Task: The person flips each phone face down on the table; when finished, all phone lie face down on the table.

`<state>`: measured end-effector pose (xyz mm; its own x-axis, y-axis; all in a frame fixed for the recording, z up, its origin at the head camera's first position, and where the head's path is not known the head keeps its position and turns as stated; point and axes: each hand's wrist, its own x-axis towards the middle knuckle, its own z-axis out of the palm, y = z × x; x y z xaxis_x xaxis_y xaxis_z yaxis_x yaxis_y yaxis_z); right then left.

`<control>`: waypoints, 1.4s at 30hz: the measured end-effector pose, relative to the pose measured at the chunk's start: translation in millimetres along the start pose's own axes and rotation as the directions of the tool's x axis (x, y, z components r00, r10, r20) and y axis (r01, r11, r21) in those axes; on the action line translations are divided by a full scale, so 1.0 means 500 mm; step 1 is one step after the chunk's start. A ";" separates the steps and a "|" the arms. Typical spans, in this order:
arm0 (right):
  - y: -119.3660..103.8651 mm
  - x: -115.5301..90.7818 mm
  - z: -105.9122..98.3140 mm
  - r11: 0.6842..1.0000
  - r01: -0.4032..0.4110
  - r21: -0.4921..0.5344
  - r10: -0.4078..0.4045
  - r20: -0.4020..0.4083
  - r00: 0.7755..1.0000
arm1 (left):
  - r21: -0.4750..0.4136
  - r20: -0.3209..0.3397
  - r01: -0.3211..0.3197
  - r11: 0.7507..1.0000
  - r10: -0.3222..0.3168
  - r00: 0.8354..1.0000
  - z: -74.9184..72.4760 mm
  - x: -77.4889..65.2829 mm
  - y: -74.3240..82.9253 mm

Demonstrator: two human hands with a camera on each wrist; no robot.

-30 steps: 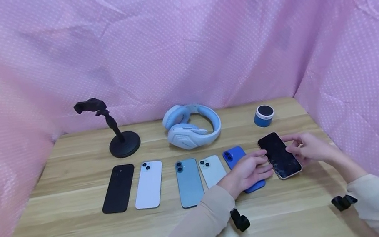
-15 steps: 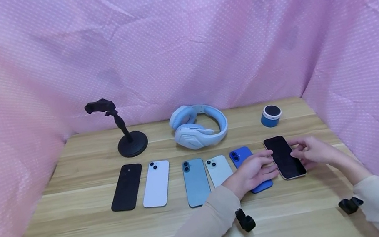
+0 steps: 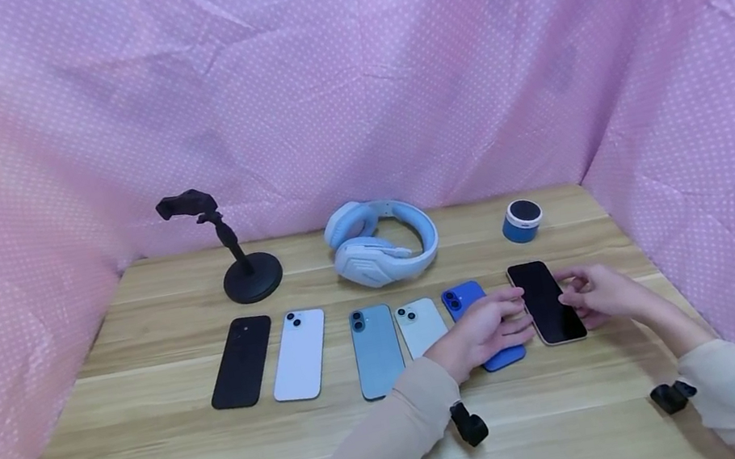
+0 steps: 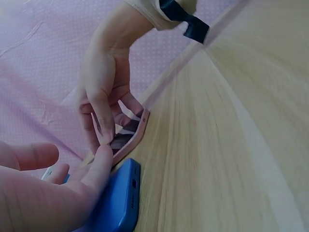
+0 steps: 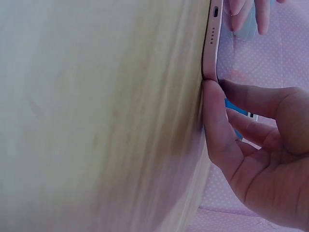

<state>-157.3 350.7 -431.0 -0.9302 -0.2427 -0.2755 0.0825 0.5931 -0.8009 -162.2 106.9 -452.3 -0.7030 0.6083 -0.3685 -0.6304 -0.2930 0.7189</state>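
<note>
A smartphone with a black screen (image 3: 547, 301) and a pinkish frame lies face up at the row's right end. My right hand (image 3: 596, 293) pinches its right edge; in the right wrist view, the thumb is at the screen side and a finger presses the frame near the corner (image 5: 211, 58). My left hand (image 3: 492, 330) reaches over a blue phone (image 3: 465, 297), its fingers extended, fingertips at the dark phone's left edge. In the left wrist view, the blue phone (image 4: 120, 193) lies below the left hand (image 4: 53, 188). The hand hides part of its back.
Left of the hands lie a pale phone (image 3: 421, 326), a teal phone (image 3: 378, 352), a white phone (image 3: 300, 356) and a black phone (image 3: 242, 363), all camera side up. Behind stand a black stand (image 3: 252, 277), blue headphones (image 3: 381, 247) and a small blue speaker (image 3: 521, 223). Pink cloth surrounds the table.
The dark-screened phone has shifted slightly left and turned a little between the hands. Both hands stay at its edges. The head view has shifted slightly; the other phones keep their places.
</note>
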 end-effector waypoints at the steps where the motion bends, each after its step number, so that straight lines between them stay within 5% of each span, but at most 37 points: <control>1: -0.001 0.000 -0.001 1.000 -0.003 0.002 0.003 0.001 1.000 | 0.020 -0.004 -0.005 1.000 0.005 1.000 0.000 0.000 0.000; 7: -0.014 -0.005 -0.016 0.999 0.033 -0.006 -0.033 -0.024 0.999 | 0.207 -0.016 -0.058 0.977 0.063 0.998 -0.012 -0.002 0.010; 14: -0.059 -0.018 -0.017 0.991 0.131 -0.027 -0.133 -0.076 0.988 | 0.434 0.024 -0.120 0.893 0.122 0.992 -0.045 -0.038 0.058; 16: -0.073 -0.018 -0.002 0.989 0.145 -0.008 -0.146 -0.054 0.988 | 0.445 0.031 -0.127 0.886 0.126 0.992 -0.059 -0.053 0.073; 26: -0.100 0.017 0.071 0.988 0.156 0.021 -0.156 0.047 0.987 | 0.352 -0.035 -0.043 0.935 0.059 0.998 -0.116 -0.102 0.099; 42: -0.110 0.041 0.126 0.993 0.118 0.004 -0.118 0.122 0.985 | 0.193 -0.046 0.036 0.980 -0.028 0.999 -0.149 -0.129 0.113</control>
<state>-158.1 264.8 -426.2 -0.8826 -0.4030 -0.2422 -0.0268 0.5575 -0.8298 -177.1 -3.8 -431.9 -0.6995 0.5820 -0.4148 -0.5798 -0.1229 0.8054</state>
